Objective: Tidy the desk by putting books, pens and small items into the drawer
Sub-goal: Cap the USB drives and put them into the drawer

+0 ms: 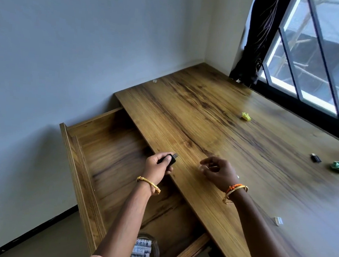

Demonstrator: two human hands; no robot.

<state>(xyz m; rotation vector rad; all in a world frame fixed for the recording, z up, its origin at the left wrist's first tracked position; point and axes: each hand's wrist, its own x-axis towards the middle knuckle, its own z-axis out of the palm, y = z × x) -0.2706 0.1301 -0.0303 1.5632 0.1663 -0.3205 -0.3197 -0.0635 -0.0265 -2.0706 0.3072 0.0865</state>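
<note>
The left hand [157,164] grips a small black USB stick [167,158] right at the desk's [215,122] front edge — its metal plug pointing over the desktop, the hand itself above the open drawer [109,154]. The right hand [218,169] rests on the desk with fingers curled, pinching what seems a small clear item; too blurred to name. In the drawer's near corner sits a glass bowl [155,249] of batteries [140,254]. Farther right on the desk lie a yellow paper ball [246,116], another black stick [315,158], a green paper ball [338,166] and a small clear cap [277,220].
</note>
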